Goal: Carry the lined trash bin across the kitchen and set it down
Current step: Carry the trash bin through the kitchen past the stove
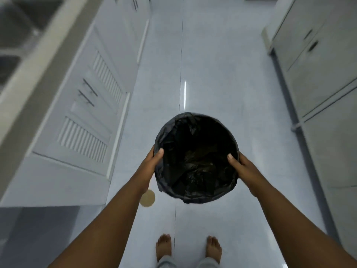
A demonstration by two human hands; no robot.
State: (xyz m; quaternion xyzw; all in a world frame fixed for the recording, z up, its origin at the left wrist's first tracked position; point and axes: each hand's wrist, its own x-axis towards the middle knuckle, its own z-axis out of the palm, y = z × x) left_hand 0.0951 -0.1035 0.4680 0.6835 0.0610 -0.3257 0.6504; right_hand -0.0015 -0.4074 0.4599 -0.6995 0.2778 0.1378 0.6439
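In mid-aisle, above the glossy pale tiled floor (212, 55), held out in front of the body: round trash bin lined with a crinkled black plastic bag (196, 157), mouth up, seen from straight above. Bag folded over the rim, loose flap hanging at the near edge. Inside mostly dark; maybe some crumpled stuff at the bottom, can't tell what. Probably light, judging by the easy rim-only hold. Liner thin, soft, slippery; bin wall under it likely stiff. Best hold at opposite sides of the rim, pinching liner against wall so the bag doesn't slide off.

Left hand (152, 159) clamped on left rim, thumb hooked inside, fingers hidden outside. Right hand (241, 165) mirrored on right rim, thumb inside. Both closed on the bin.

Bare feet (163, 246) below, side by side. Small tan round disc (147, 198) on floor just left of bin. White louvred base cabinets (85, 120) along left, grey cabinet unit (318, 64) along right. Not yet set down.
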